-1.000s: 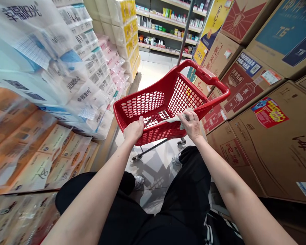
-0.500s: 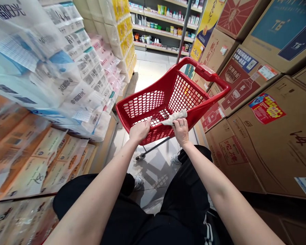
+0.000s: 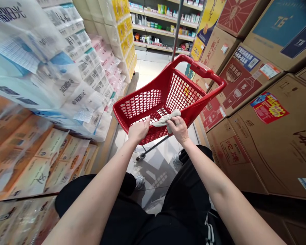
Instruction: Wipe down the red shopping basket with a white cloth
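A red plastic shopping basket on wheels (image 3: 140,102) with mesh walls and a long pole stands tilted in front of me. My left hand (image 3: 139,131) is closed around its near rim, thumb on the inner side. Farther right along that rim, my right hand (image 3: 177,128) grips a pale grey-white cloth (image 3: 165,119) and presses it over the edge. Part of the cloth hangs outside, below the fingers. Through the mesh, the inside of the basket shows the light floor. A red handle (image 3: 201,69) rises at its far right.
Wrapped paper packs (image 3: 73,81) are stacked close on the left, with orange packs (image 3: 20,146) below. Cardboard cartons (image 3: 267,136) form a wall on the right. Beyond the basket, shelves (image 3: 165,30) hold bottles and jars. Below the basket is a caster wheel (image 3: 140,156).
My right hand has slid the cloth a little left along the rim, toward my left hand. The basket and its pole have shifted slightly left; my left hand keeps its grip.
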Demonstrator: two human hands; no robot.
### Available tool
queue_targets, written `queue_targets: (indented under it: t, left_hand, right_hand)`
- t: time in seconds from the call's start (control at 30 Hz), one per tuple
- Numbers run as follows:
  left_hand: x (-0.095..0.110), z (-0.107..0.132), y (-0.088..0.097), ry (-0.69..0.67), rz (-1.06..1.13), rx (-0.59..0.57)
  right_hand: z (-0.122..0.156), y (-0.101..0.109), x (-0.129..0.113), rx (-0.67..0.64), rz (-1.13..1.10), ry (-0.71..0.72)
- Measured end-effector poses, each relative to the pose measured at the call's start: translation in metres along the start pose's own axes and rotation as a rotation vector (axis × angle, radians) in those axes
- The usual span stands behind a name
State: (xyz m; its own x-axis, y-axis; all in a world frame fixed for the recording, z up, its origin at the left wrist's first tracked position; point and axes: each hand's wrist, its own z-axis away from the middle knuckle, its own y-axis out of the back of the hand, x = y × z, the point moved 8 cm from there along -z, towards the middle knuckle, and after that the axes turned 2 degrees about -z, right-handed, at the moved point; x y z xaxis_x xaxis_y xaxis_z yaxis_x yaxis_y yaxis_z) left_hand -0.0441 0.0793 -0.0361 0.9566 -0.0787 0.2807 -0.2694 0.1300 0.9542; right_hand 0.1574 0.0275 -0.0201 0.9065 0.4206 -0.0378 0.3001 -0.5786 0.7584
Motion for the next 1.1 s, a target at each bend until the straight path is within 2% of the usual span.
queue_targets:
  t: [0.13, 0.2, 0.3, 0.5, 0.6, 0.73, 0.93, 1.1]
  left_hand:
    - [-0.001, 0.002, 0.003, -0.011, -0.050, 0.010]
    - [-0.002, 0.004, 0.005, -0.026, -0.066, 0.011]
    - [-0.002, 0.006, 0.007, -0.074, -0.085, 0.016]
    - [-0.004, 0.010, 0.010, -0.144, -0.100, 0.036]
    - [-0.005, 0.011, 0.011, -0.150, -0.105, 0.043]
    - [-0.005, 0.014, 0.011, -0.163, -0.093, 0.043]
    - [-0.006, 0.015, 0.010, -0.165, -0.089, 0.033]
    - [-0.003, 0.018, 0.012, -0.172, -0.070, 0.037]
  right_hand:
    - [-0.008, 0.015, 0.042, 0.081, 0.036, -0.201]
    - [-0.012, 0.018, 0.050, 0.073, 0.023, -0.225]
    - [-0.016, 0.014, 0.041, 0.047, -0.003, -0.221]
    - [-0.018, -0.002, 0.003, 0.037, 0.017, -0.215]
    - [-0.021, -0.002, -0.001, 0.042, 0.050, -0.196]
    - [-0.026, 0.004, 0.010, 0.007, 0.064, -0.164]
    - [-0.026, 0.023, 0.049, 0.019, 0.013, -0.341]
    - [-0.039, 0.038, 0.052, 0.095, -0.052, -0.384]
